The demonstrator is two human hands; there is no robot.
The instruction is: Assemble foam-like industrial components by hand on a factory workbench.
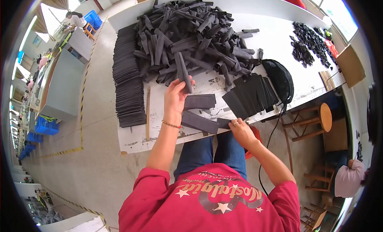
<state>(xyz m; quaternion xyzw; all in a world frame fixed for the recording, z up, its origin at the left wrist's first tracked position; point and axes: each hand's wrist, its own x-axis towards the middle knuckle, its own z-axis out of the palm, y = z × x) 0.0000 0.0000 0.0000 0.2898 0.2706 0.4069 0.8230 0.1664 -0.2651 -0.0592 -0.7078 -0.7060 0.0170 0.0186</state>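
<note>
One dark roll [181,65] — left hand [175,97] | right hand [243,133] — dark strip [224,122], grip unclear

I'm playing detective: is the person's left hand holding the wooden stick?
No, the left hand holds a dark strip, and the wooden stick lies apart from it on the white table.

two hands [175,95] in close, one roll [182,67] held, one big heap [199,30] past counting, one long packed row [129,78], one fanned stack [250,97], and yes, one wooden stick [148,114]!
</note>
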